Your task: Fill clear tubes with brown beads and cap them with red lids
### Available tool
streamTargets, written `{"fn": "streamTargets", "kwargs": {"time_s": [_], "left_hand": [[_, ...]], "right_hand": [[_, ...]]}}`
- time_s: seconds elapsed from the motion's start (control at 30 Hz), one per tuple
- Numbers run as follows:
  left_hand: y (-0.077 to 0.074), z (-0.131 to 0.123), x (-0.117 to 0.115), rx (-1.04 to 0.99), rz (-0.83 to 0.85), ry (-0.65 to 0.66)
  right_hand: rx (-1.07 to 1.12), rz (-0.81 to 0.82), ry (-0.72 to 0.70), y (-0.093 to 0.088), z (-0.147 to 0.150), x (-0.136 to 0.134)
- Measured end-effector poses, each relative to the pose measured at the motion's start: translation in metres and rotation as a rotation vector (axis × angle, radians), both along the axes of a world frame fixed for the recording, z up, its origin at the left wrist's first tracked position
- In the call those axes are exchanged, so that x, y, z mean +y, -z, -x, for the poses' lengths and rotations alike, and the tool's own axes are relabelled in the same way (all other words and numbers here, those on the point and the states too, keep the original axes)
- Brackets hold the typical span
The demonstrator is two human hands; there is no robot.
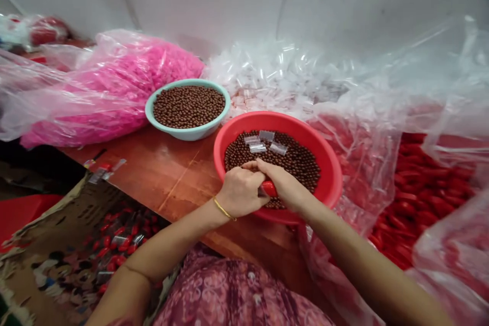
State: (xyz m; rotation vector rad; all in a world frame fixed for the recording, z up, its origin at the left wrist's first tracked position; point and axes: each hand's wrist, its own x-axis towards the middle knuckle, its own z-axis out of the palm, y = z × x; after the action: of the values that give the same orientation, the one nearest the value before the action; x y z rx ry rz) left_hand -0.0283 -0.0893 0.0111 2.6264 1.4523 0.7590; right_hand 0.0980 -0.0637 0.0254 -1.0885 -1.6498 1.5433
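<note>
My left hand (240, 191), with a gold bangle (224, 209) on the wrist, and my right hand (286, 186) meet over a red plastic basin (301, 137). Between them they pinch a small red plastic capsule (269, 189), partly hidden by my fingers. The basin holds many small brown balls (294, 163), which look like chocolate-coated beads. Several small clear plastic pieces (257, 141) lie on top of them. Behind the basin stands a teal bowl (187, 132) full of the same brown balls (189, 107).
A wooden tabletop (164, 183) lies under both bowls. Bags of pink pieces (114, 81), clear pieces (275, 76) and red pieces (424, 198) surround them. A torn cardboard box (64, 234) holding red capsules (118, 239) sits at lower left, below the table edge.
</note>
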Motion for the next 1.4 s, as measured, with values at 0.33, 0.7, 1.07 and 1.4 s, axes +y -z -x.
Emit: {"fn": "streamTargets", "kwargs": {"time_s": [0.33, 0.7, 1.07, 1.4], "left_hand": [[-0.005, -0.010, 0.000, 0.164, 0.211, -0.057], [0.000, 0.003, -0.005, -0.086, -0.148, 0.007], [0.027, 0.180, -0.037, 0.467, 0.277, -0.533], [-0.045, 0.034, 0.045, 0.507, 0.156, 0.065]], "right_hand": [[-0.116, -0.142, 0.006, 0.016, -0.007, 0.006], [0.105, 0.007, 0.039, 0.017, 0.003, -0.004], [-0.681, -0.608, 0.339, 0.017, -0.099, 0.006], [-0.324, -0.651, 0.736, 0.048, -0.100, -0.024]]}}
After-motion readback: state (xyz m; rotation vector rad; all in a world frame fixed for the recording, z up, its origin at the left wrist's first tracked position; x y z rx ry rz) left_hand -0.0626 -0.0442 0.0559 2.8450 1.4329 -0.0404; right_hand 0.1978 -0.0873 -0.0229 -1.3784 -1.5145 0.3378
